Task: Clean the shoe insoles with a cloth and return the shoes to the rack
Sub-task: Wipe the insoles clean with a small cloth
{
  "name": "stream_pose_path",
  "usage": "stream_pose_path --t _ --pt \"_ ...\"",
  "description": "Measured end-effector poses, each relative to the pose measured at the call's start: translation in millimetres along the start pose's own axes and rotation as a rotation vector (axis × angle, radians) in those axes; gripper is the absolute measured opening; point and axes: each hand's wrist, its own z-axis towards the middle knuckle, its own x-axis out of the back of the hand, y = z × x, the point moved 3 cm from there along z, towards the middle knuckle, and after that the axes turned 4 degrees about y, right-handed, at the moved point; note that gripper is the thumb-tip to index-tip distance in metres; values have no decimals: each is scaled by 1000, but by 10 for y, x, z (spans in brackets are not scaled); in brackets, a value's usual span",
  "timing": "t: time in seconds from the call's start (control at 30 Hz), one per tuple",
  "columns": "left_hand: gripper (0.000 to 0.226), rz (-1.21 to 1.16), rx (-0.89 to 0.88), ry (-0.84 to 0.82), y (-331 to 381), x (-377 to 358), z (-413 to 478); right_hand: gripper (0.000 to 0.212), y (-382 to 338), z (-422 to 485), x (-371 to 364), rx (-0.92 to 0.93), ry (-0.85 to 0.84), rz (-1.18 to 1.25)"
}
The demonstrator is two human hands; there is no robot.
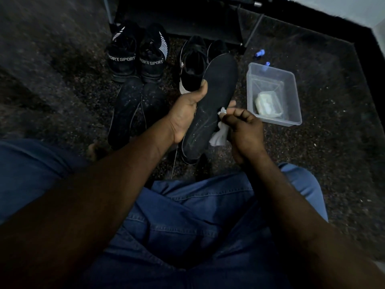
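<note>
From the head camera, looking down past blue jeans [198, 215], the left hand [185, 110] grips a long black insole [216, 84] round its middle. The thumb lies on top and the fingers curl behind. The insole is up in the air over the floor, tilted, with its toe end pointing at the shoes. The right hand [244, 130] is bunched up. It pinches a small white cloth [218, 135] against the insole's right edge, near the heel end.

The insole looks thin, light and bendy, like foam, with pale scuff lines on it. I think it would flop if held by one end, so the middle is a good place to hold. The cloth is soft and crumpled.

On the dark speckled carpet [62, 80] stand a black pair marked SPORT [135, 59] and a black shoe with a white heel [192, 65]. A clear plastic tub [289, 109] sits to the right. The dark rack [187, 19] is behind the shoes.
</note>
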Motion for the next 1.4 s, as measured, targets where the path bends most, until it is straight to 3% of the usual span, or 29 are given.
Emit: stream_pose_path --t 0.2,0.37,0.6,0.73,0.87,0.97,1.1,1.27,1.33,1.4 --pt "63 58 46 42 -7 -32 -46 15 -37 46 130 165 155 -261" --pt "47 118 -10 222 36 16 -72 8 -282 59 173 333 318 -329" --pt "52 60 -10 166 -23 -46 -57 19 -464 139 -92 570 151 -682" --pt "60 61 12 163 -38 -16 -35 16 -334 153 -205 516 109 -734" --pt "88 114 22 263 -74 79 28 19 -234 -44 -408 546 17 -795" --pt "74 143 8 367 -41 118 43 18 -204 -209 -464 547 -8 -766" --pt "92 58 -14 336 -30 131 53 19 -95 -428 -451 519 -69 -746" --pt "93 -16 -37 297 -23 147 73 13 -62 -582 -358 421 -191 -785" --pt "91 21 -58 318 6 150 62 9 -163 -499 -320 363 -165 -688" --pt "89 41 -54 326 -11 187 96 12 -265 -380 -301 395 -32 -636"
